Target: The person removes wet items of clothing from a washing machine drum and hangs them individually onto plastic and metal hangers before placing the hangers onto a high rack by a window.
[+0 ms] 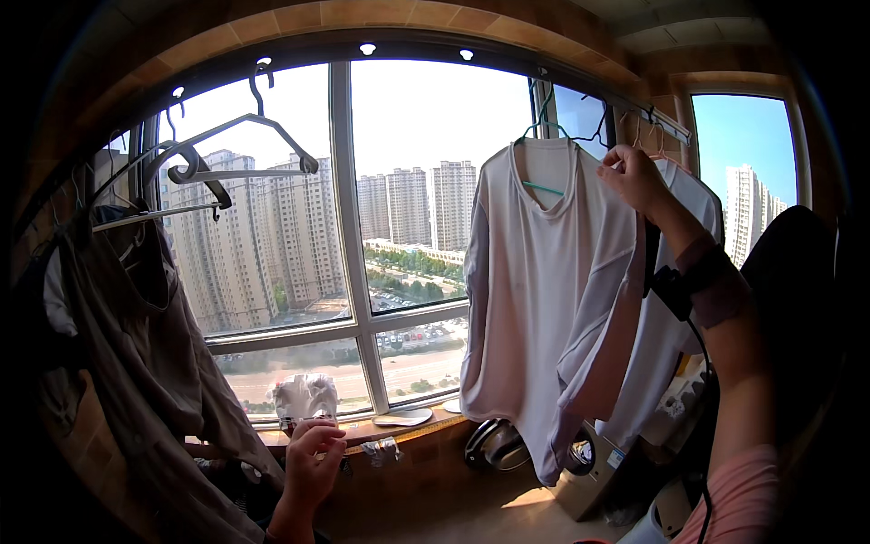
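Note:
A white long-sleeved shirt point(537, 272) hangs on a green clothes hanger point(544, 126) from the ceiling rail, right of centre. My right hand point(629, 173) is raised at the shirt's right shoulder, fingertips pinched together close to the fabric; whether they grip it is hard to tell. My left hand point(316, 455) is low in the middle, fingers loosely curled, holding nothing. Another white shirt point(652, 326) hangs behind on a pink hanger point(666, 162), partly hidden by the first shirt and my right arm. Empty grey hangers point(251, 175) hang at the upper left.
Dark garments point(143, 353) hang at the left. Behind stands a window point(343, 204) with a sill point(435, 432) bearing white insoles point(402, 417) and a white cloth-like bundle point(306, 396). A cardboard box point(591, 476) and a round metallic object point(499, 445) are below the shirts.

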### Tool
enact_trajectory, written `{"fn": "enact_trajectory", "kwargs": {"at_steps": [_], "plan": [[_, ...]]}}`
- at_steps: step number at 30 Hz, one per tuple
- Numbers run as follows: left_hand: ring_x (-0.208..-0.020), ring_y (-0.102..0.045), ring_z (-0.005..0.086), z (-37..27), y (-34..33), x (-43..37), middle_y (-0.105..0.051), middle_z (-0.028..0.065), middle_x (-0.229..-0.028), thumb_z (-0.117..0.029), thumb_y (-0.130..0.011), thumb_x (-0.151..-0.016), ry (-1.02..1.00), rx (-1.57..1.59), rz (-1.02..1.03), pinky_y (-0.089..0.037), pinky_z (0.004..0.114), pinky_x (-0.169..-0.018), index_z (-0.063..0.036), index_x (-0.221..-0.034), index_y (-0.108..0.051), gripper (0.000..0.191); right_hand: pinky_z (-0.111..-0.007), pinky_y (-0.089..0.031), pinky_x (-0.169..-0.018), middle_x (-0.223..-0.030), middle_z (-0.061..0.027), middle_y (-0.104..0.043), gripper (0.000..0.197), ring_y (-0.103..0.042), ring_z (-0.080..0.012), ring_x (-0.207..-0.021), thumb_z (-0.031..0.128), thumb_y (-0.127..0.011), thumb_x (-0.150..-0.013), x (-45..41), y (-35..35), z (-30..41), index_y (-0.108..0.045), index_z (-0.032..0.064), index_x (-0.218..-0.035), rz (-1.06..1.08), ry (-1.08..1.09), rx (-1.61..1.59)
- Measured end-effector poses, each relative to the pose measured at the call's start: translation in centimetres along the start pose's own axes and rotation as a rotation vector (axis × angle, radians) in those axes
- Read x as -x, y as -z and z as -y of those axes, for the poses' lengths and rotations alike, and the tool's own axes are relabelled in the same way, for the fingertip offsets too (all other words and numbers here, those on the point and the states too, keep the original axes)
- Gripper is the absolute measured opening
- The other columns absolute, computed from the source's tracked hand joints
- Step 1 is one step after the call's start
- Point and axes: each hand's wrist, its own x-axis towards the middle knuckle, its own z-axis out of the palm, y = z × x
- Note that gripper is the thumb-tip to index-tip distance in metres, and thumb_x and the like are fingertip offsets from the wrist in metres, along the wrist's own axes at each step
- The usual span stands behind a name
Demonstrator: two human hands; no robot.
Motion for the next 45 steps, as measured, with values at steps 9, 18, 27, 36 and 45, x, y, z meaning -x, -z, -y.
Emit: {"fn": "enact_trajectory", "kwargs": {"at_steps": [9, 18, 27, 36, 45], "plan": [[-0.093, -0.064, 0.0196, -1.5, 1.6, 1.6, -0.062, 0.0096, -0.104, -0.003, -0.068, -0.082, -0.04, -0.091, 0.021, -0.054, 0.029, -0.074, -0.0022, -0.094, -0.069, 0.012, -0.044, -0.041, -0.101, -0.124, -0.0184, -0.054, 0.051, -0.052, -0.0299, -0.118, 0.023, -0.077, -0.079, 4.3, -1.4, 6.5, -0.06, 0.0007, -0.121, -0.088, 0.251, 0.752], [-0.092, -0.065, 0.0183, -2.0, 3.7, 3.9, -0.061, 0.0107, -0.107, -0.003, -0.068, -0.083, -0.01, -0.097, -0.001, -0.054, 0.027, -0.075, -0.0023, -0.095, -0.069, 0.013, -0.045, -0.044, -0.099, -0.119, -0.0214, -0.06, 0.055, -0.055, -0.0301, -0.117, 0.049, -0.061, -0.091, 2.6, -5.5, 23.1, -0.06, 0.0014, -0.119, 0.424, 0.303, -0.592], [-0.084, -0.066, 0.0155, -0.7, 5.5, 7.1, -0.06, 0.0116, -0.106, -0.004, -0.067, -0.085, 0.079, -0.106, -0.042, -0.054, 0.026, -0.071, -0.0006, -0.096, -0.068, 0.012, -0.057, -0.038, -0.104, -0.15, -0.0314, -0.021, 0.088, -0.029, -0.0496, -0.136, 0.067, -0.055, -0.086, 0.8, -11.4, 35.7, -0.034, 0.0047, -0.145, 0.621, 0.353, -1.225], [-0.091, -0.061, 0.0137, 0.1, 8.3, 9.8, -0.059, 0.0074, -0.106, -0.004, -0.064, -0.089, 0.22, -0.072, -0.103, -0.052, 0.025, -0.078, -0.0013, -0.097, -0.067, 0.01, -0.048, -0.049, -0.1, -0.134, -0.0231, -0.044, 0.052, -0.049, -0.0405, -0.125, 0.023, -0.07, -0.084, -1.0, -17.0, 35.9, -0.047, 0.0023, -0.126, 0.689, 0.454, -1.216], [-0.082, -0.062, 0.0125, 1.7, 7.5, 10.4, -0.06, 0.0068, -0.098, -0.003, -0.064, -0.088, 0.286, 0.004, -0.07, -0.051, 0.023, -0.072, -0.0001, -0.096, -0.066, 0.009, -0.047, -0.051, -0.095, -0.108, -0.0204, -0.058, 0.042, -0.066, -0.0292, -0.099, 0.006, -0.066, -0.084, 1.6, -20.6, 32.5, -0.047, -0.0072, -0.119, 0.458, 0.397, -1.701]]}}
